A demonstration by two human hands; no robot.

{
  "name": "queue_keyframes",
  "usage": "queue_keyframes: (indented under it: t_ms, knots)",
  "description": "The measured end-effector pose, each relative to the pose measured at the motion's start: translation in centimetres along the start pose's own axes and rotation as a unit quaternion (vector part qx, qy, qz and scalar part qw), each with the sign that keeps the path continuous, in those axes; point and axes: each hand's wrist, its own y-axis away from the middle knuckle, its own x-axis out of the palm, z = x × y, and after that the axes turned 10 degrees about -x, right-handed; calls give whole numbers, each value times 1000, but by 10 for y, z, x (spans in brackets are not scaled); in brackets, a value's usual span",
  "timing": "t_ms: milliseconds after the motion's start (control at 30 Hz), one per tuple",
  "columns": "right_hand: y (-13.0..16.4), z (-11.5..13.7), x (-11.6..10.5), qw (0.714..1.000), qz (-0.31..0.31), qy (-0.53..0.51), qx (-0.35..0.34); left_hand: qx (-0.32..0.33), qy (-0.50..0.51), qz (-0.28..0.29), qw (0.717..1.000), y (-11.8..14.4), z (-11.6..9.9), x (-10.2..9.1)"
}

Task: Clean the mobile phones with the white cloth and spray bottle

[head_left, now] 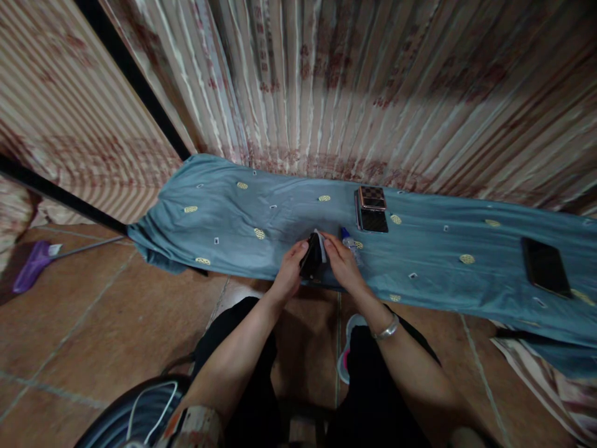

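My left hand (pixel 290 269) is closed round the edge of a flat black phone-like object (pixel 308 266), tilted up near the front edge of the cloth-covered surface. My right hand (pixel 344 262) pinches a thin pale grey cloth-like piece (pixel 321 244) against the object's right side. Fingers cover much of both, so their exact kind is unclear. Just beyond my right hand lies a small clear bottle with a blue cap (pixel 346 233), partly hidden. Behind it, a checkered phone-like item (pixel 372 197) rests partly over a dark phone (pixel 374 220).
A long surface is draped in blue patterned cloth (pixel 233 214). Another dark phone (pixel 545 266) lies at its right. Striped curtains (pixel 303 81) hang behind, with a black pole (pixel 135 81) at left. A purple broom head (pixel 32 266) and a round dark stool (pixel 125 417) are on the floor.
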Motion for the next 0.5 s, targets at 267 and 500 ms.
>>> queue_keyframes:
  t_ms: [267,500]
  knots:
    - [4,-12,13,996,-13,-72,55,-21,64,-27,997,-3,-3,-1]
    - [15,-7,20,998,20,-32,50,-17,85,-35,996,-1,-8,1]
